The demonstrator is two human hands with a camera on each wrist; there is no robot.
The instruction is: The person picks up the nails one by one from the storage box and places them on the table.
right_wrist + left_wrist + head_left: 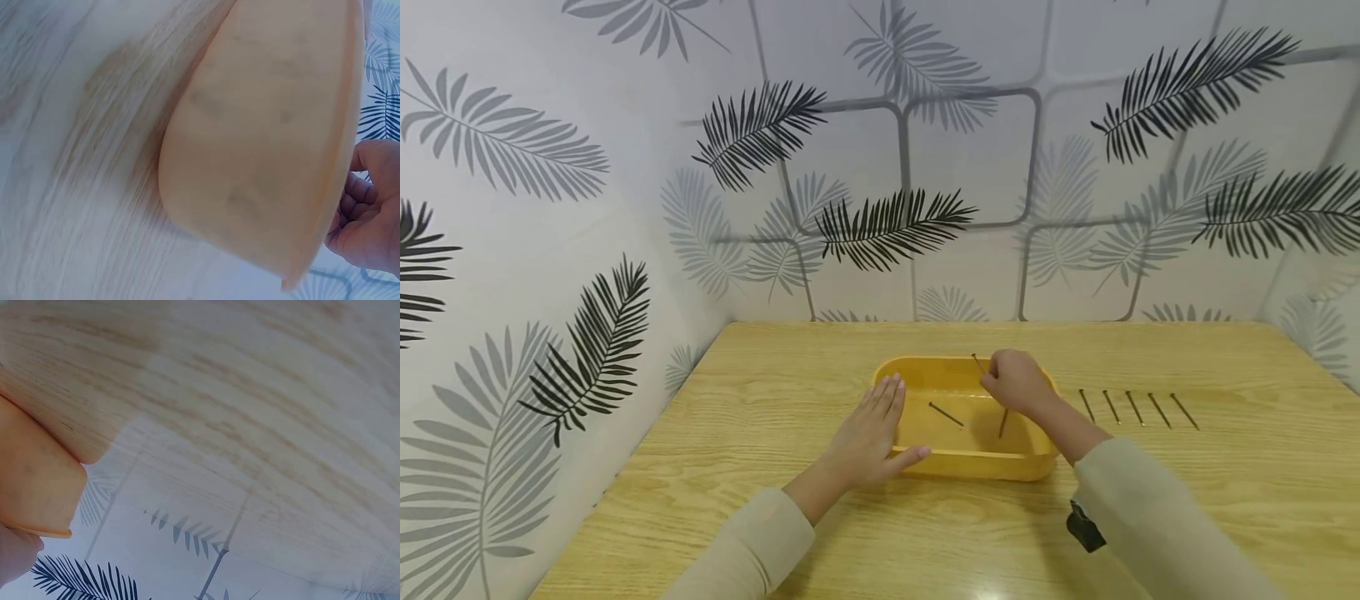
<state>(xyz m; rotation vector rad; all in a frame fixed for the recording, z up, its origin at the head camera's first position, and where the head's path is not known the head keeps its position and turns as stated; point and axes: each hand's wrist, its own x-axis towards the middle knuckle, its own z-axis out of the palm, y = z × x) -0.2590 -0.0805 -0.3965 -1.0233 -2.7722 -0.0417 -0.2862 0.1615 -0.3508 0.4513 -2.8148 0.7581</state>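
One nail [977, 361] is pinched in the right hand [1018, 384] over the yellow tray [977, 466]; the left hand [867, 432], fingers straight, rests on its left end; five nails [1136, 408] lie rightward on the table [737, 417].

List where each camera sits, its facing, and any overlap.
Head: worn there, faces forward and down at yellow tray, table, wall; left hand, right hand, sleeves show.
Left wrist: worn there, faces table and tray corner; sliver of hand shows.
Right wrist: worn there, faces tray's outer side; right hand shows.
Wrist views share tray's outside and table.
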